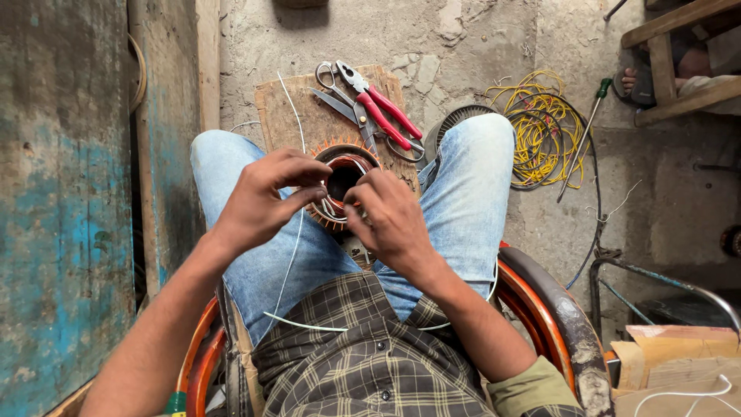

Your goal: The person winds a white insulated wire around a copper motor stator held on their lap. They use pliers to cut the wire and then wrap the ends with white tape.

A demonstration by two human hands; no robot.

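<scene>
While the person sits with knees apart, a round motor coil [342, 184] rests between them on a wooden board [285, 108]. The left hand [262, 199] pinches a white cord [297, 232] at its rim; the right hand [390, 220] presses closed fingers against it. Red pliers [386, 112] lie beyond.

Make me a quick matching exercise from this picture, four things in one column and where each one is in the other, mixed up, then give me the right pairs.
Things:
1. pliers with red handles
2. coil of yellow wire
3. round orange winding core
4. screwdriver with green handle

Places:
A. between the left hand and the right hand
B. on the wooden board, beside the scissors
C. on the concrete floor, right of the knee
D. lying along the right edge of the yellow coil

Pairs: 1-B, 2-C, 3-A, 4-D
</scene>
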